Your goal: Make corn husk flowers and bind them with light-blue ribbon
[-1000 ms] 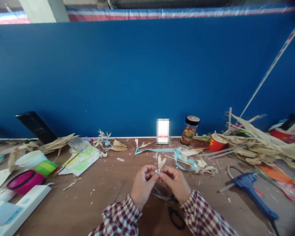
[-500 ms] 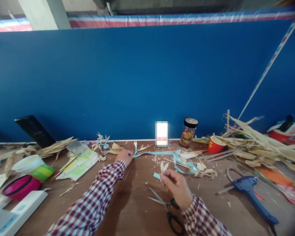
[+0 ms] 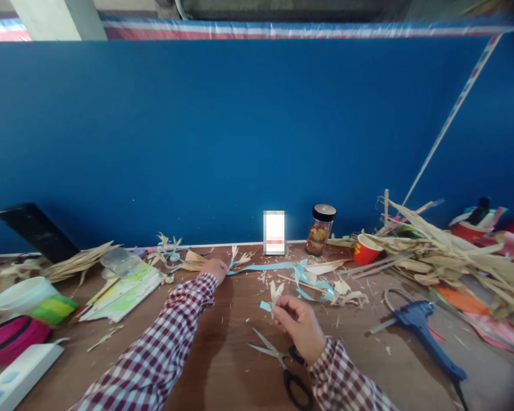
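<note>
My right hand (image 3: 303, 326) pinches a small pale husk flower (image 3: 276, 290) by its base, with a short end of blue ribbon (image 3: 265, 306) sticking out to the left. Farther off, my left hand (image 3: 214, 269) is closed at the blue-wrapped base of another husk flower (image 3: 234, 255); its fingertips are partly hidden. From there a light blue ribbon (image 3: 268, 266) runs right along the table to a loose heap of loops (image 3: 302, 277). Scissors (image 3: 278, 355) with black handles lie partly spread just left of my right wrist, blades pointing away.
A dark-lidded jar (image 3: 320, 231) and a red paper cup (image 3: 366, 250) stand near the blue partition (image 3: 240, 131). Dry husks (image 3: 445, 257) pile up at right, behind a blue glue gun (image 3: 428, 337). A painted sheet (image 3: 124, 294), pink pouch (image 3: 15, 341) and white power strip (image 3: 28, 371) lie left.
The view has shifted, so most table items appear farther left. Both hands keep nearly the same places among the things; the right hand still pinches its flower.
</note>
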### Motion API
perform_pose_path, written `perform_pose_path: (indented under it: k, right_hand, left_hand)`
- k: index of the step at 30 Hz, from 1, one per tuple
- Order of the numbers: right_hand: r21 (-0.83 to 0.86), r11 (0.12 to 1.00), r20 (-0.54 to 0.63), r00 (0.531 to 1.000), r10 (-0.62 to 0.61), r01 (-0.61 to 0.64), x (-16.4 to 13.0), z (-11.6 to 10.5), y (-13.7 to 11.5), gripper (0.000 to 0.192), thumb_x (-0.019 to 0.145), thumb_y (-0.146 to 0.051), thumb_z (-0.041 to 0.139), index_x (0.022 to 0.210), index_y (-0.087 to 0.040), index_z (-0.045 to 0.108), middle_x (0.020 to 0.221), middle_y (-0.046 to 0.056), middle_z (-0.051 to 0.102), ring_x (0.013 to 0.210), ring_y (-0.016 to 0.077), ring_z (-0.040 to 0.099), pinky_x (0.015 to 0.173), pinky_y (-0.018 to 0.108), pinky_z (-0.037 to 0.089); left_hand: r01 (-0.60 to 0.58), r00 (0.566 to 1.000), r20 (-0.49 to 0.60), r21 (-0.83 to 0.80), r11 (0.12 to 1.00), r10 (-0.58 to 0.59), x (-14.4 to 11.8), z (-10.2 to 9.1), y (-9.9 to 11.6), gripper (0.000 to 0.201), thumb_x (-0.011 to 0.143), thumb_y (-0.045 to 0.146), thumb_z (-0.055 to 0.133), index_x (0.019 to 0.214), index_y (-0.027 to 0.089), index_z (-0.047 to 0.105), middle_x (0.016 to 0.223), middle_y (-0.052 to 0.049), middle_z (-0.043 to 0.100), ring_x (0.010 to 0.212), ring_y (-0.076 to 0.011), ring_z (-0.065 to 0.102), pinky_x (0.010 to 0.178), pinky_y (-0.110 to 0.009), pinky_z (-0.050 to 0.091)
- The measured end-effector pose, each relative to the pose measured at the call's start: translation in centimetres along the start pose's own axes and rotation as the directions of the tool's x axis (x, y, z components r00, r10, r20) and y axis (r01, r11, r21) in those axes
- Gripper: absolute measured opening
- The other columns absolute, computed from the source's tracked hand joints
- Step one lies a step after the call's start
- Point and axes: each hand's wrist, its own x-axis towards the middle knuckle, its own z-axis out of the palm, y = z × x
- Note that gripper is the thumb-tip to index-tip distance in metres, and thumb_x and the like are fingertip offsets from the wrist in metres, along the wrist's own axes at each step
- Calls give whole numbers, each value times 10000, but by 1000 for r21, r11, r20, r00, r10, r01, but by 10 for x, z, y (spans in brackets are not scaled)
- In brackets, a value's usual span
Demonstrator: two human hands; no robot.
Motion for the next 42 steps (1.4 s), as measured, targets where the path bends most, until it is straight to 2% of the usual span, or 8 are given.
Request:
perform_pose_path:
  k: [6,9,12,18,22,26,35,42]
  right_hand:
    - [-14,1000,6,1000,8,-8,2,0,3,232,725,-395,589,701,-164,577,560,-28,528,498,103,475,457,206,365]
    - [2,999,21,999,33,-33,2,0,5,240,734,-398,579,726,-158,571,569,-23,533,519,108,498,443,195,358]
    - [40,998,65,997,50,-53,2,1,5,243,755,-401,551,761,-158,560,674,4,593,550,110,536,439,188,366]
    - [43,998,137,990,43,-50,0,5,3,217,752,-370,549,766,-154,539,714,16,617,552,103,548,434,182,370]
    - [7,999,162,986,-33,33,4,3,-4,185,750,-344,550,777,-161,543,705,12,615,565,110,554,491,213,419]
    - [-33,988,167,976,-140,148,15,-1,-19,118,750,-283,555,797,-174,559,705,7,610,614,119,555,589,241,447]
    - [-180,959,67,976,-209,218,27,12,-16,131,785,-306,505,817,-183,535,698,-1,578,532,98,483,502,214,403]
    - [-302,904,94,953,-289,304,26,22,0,70,786,-234,505,803,-183,548,769,2,601,691,131,539,656,248,422]
  left_hand:
    - [26,1000,-4,-237,971,-27,-14,-5,4,322,820,295,491,1116,168,501,1129,-82,529,932,-198,550,764,-404,470]
    - [27,1000,3,-406,914,-28,-34,-9,13,246,794,292,522,960,120,579,910,-72,613,749,-165,585,640,-323,487]
    - [1,1000,-17,-595,804,-13,-63,-10,23,154,712,277,600,756,129,601,585,-3,589,511,-104,533,475,-219,425]
    - [-10,991,-72,-884,468,-116,-116,11,31,287,677,263,635,935,166,554,615,32,578,542,-65,549,429,-139,379]
    - [0,979,-62,-953,304,-194,-127,30,31,260,696,179,628,945,149,556,629,28,579,531,-41,543,424,-111,378]
    - [12,982,-25,-980,197,-185,-130,41,38,210,698,125,624,905,116,595,619,9,593,517,-39,542,456,-121,414]
    - [-22,989,-41,-991,135,-144,-142,53,48,318,554,244,753,827,117,650,600,2,613,510,-63,545,407,-126,404]
    - [50,992,39,-995,91,-119,-147,58,47,270,590,205,731,839,139,653,672,-10,626,540,-71,561,407,-130,425]
